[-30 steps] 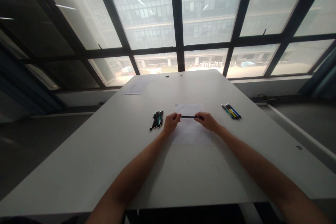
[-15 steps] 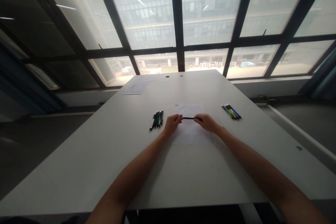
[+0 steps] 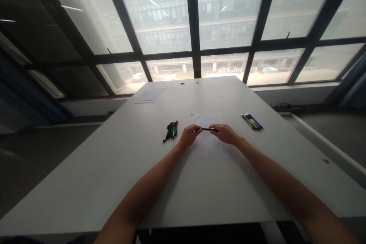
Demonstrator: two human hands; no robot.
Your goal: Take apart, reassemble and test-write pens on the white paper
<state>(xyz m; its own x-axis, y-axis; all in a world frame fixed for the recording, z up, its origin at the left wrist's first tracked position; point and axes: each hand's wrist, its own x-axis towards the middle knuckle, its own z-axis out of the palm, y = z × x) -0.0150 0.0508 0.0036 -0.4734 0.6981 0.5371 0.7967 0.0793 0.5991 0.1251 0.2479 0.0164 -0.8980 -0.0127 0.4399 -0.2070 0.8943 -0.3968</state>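
Observation:
A dark pen (image 3: 206, 129) is held level between my two hands, above a white sheet of paper (image 3: 210, 148). My left hand (image 3: 190, 135) pinches its left end, and my right hand (image 3: 224, 133) pinches its right end. Both ends of the pen are hidden by fingers. Left of my left hand lies a group of several mostly black pens (image 3: 170, 130), side by side on the white table. Farther off to the right of my right hand, several pens (image 3: 251, 121) in green, yellow, blue and black lie together.
The long white table (image 3: 206, 194) reaches toward large windows with dark frames. More paper sheets (image 3: 150, 93) lie at its far left. Two small dark round spots (image 3: 182, 83) show near the far edge. A small dark mark (image 3: 325, 161) is near the right edge.
The fingers of my left hand have shifted right along the pen, and my right fingers slightly left, so less of the pen shows. Both pen groups stay where they were.

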